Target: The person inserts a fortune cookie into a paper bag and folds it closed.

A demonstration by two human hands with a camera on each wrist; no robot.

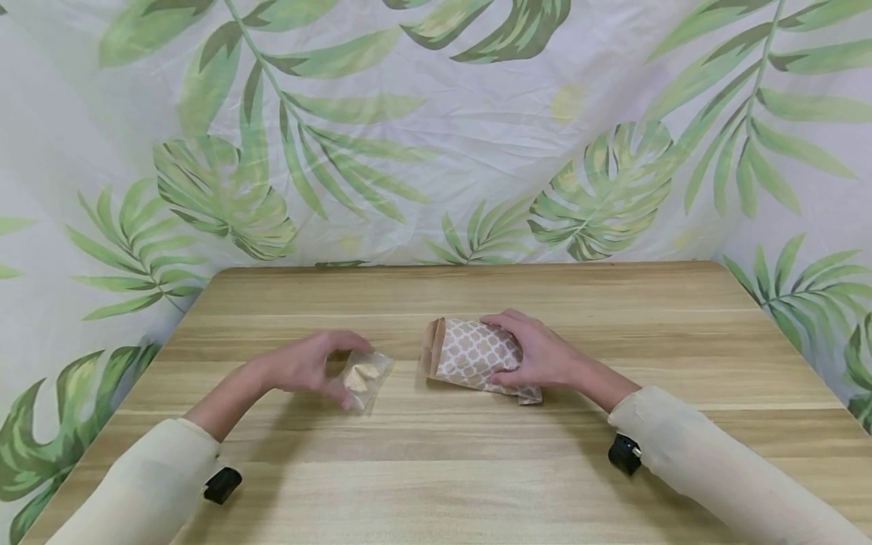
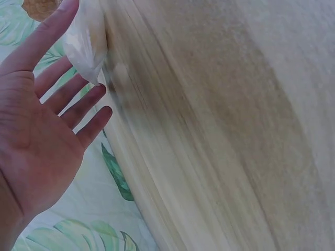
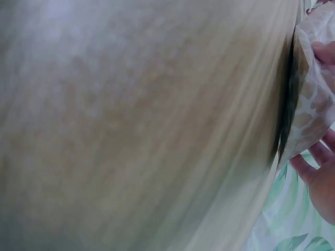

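Between thumb and fingers, my left hand (image 1: 309,365) pinches a small clear plastic packet (image 1: 377,378) by its left side. Inside it is a pale yellow folded piece (image 1: 362,374) that looks like a fortune cookie. To the right, a brown paper bag (image 1: 473,350) with a white lattice print lies on its side, its folded-looking end (image 1: 433,348) towards the packet. My right hand (image 1: 545,356) grips the bag from the right, fingers over the far side and thumb on the near side. The left wrist view shows the packet (image 2: 86,44) at the fingertips. What the bag contains is hidden.
Both things are over a wood-grain table (image 1: 409,484) with rounded far corners. Behind it hangs a pale cloth (image 1: 477,144) printed with green leaves. A black device (image 1: 222,484) sits under the left sleeve, another device (image 1: 624,454) under the right.
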